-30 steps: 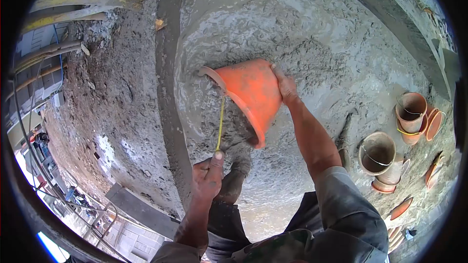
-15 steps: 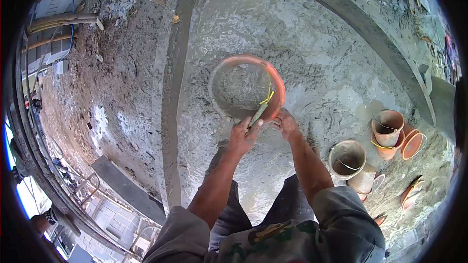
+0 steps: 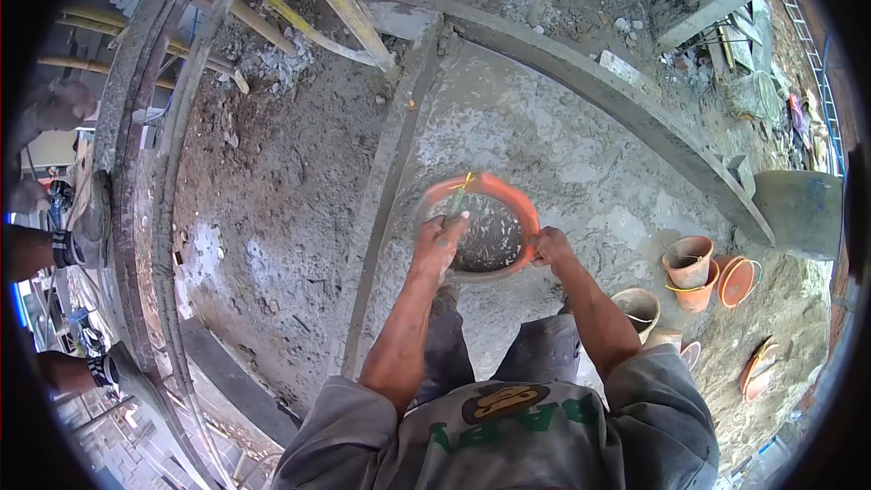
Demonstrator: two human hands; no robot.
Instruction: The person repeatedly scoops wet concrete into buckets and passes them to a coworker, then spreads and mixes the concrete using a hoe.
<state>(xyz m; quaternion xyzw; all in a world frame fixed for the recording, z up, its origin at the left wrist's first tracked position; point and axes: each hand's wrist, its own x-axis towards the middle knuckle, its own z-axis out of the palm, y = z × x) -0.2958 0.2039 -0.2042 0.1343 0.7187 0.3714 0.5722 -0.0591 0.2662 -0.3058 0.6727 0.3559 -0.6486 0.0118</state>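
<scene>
A round orange basin [image 3: 524,206] with grey wet mix [image 3: 490,234] in it stands on the wet cement ground in front of my feet. My left hand [image 3: 437,249] is closed around a green grip [image 3: 457,206] with a yellow tie at its tip, over the basin's left side. What lies below that grip is hidden by the hand. At the basin's right side, my right hand [image 3: 550,248] has its fingers closed on the orange rim.
Mud-stained buckets [image 3: 687,259] stand at the right, beside an orange bucket on its side [image 3: 739,282]. Concrete kerbs [image 3: 390,200] border the wet ground at left and far side. Another person's feet [image 3: 91,218] are at the left, near metal bars. Yellow-striped poles [image 3: 345,4] stand at upper left.
The view has shifted, showing more at the far side and left. My left hand has moved from the near rim to over the basin's left side with the green grip. My right hand stays on the rim.
</scene>
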